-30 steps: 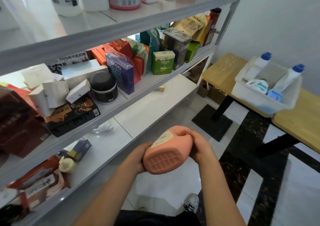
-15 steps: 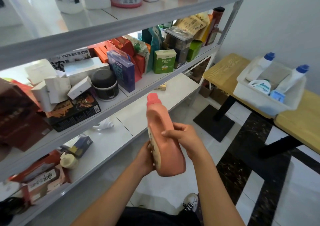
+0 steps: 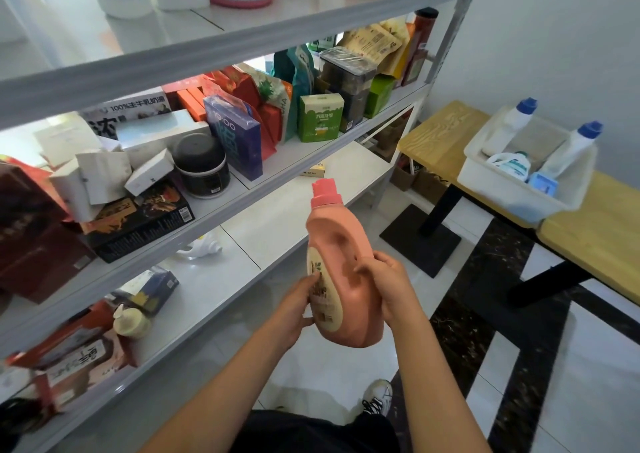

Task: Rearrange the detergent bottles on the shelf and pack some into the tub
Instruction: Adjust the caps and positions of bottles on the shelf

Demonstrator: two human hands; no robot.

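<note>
I hold the pink bottle point(image 3: 341, 272) in both hands point(image 3: 346, 293), in the air in front of the shelf point(image 3: 221, 54), level with its lower boards. A second ago its base faced me and it lay tipped over; now it stands nearly upright, cap point(image 3: 325, 192) up, label turned to my left. My left hand point(image 3: 294, 308) is pressed against the label side with the fingers curled round the edge; my right hand point(image 3: 389, 284) is clamped on the handle side, fingertips in the recess. Both hands are together on the one bottle.

Judgement: the turning-over looks finished and the bottle is oriented for carrying. The tub point(image 3: 519, 189) stands on the tabletop point(image 3: 440, 130), well to the right of the shelf, apart from the bottle. It already contains two blue-capped bottles point(image 3: 581, 140) and smaller items, with some room between them. More bottles stand on the shelf's top board. The next step is probably the transfer to the tub, though a return to the shelf cannot be ruled out.
</note>
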